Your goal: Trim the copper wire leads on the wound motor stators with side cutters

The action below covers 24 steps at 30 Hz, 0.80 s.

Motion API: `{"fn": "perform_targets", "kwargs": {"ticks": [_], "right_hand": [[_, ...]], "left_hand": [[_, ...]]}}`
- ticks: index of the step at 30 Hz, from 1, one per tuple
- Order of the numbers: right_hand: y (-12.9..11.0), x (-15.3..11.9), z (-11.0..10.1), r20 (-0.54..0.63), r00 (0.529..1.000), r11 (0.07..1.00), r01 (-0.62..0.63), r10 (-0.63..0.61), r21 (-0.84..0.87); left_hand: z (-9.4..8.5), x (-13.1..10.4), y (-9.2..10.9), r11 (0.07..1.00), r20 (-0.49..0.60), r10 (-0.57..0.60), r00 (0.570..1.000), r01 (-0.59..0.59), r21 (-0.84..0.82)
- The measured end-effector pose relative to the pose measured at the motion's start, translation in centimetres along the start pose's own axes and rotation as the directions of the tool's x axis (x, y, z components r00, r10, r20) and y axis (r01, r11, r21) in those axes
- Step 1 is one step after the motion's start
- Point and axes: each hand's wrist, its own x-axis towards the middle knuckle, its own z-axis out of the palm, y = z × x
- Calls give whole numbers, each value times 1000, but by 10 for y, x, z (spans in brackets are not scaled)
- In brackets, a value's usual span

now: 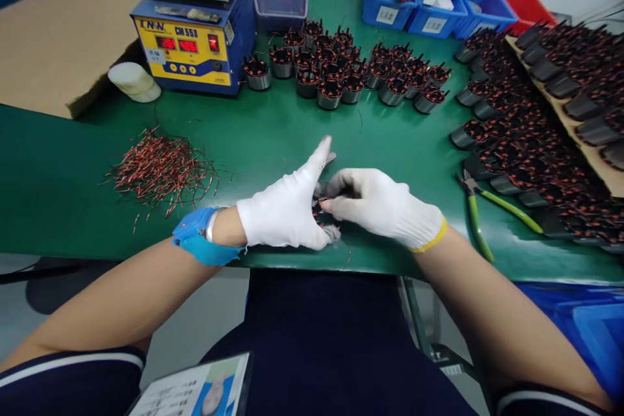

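My left hand [287, 208], in a white glove with a blue wrist strap, curves around a motor stator [319, 213] close to the front edge of the bench. Only a small part of that stator, dark with copper windings, shows between the hands. From the right, my right hand [380, 205], gloved with a yellow cuff, reaches over its top with thumb and fingers closed in a pinch. Whatever lies between those fingertips is hidden. Left of the hands is a heap of cut copper wire pieces [163, 169].
Several wound stators [329, 94] stand behind the hands, with many more stators [511, 162] and green-handled cutters [472, 208] to the right. A blue-and-yellow CM 558 unit [190, 45], cardboard [63, 39], a purple bin [280, 0] and a blue tool bin [387, 10] are at the back.
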Motion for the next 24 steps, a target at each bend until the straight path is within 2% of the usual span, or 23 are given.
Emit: {"fn": "perform_targets", "kwargs": {"ticks": [3,7,11,12,14,16,18,20,22,24], "right_hand": [[-6,4,1,-17,1000,1000,-3,3,6],[10,-13,-3,-97,988,992,-118,122,42],[21,-43,-10,-127,977,963,-195,173,-185],[19,-50,-12,-170,970,936,-215,173,-278],[11,-60,-13,-332,937,856,-256,105,-450],[0,-67,-9,-443,896,816,-231,-35,-530],[-9,-68,1,-387,913,835,-112,-128,-539],[-10,-65,13,-250,956,839,-7,-154,-544],[-4,-59,22,-163,980,831,7,-117,-557],[5,-55,25,-135,988,838,-13,-73,-545]], "left_hand": [[-1,0,3,1000,-4,-8,1000,8,20],[-1,0,6,1000,32,-1,999,0,31],[-2,0,7,997,41,15,999,-18,73],[-2,0,7,997,45,7,999,-11,82],[-5,-1,6,995,55,-11,998,5,103],[-7,0,6,993,74,-11,997,2,117],[-9,0,5,992,99,2,995,-15,126],[-11,1,3,990,116,12,993,-28,138],[-12,2,2,988,131,14,991,-34,152],[-13,2,1,985,143,19,990,-43,165]]}}
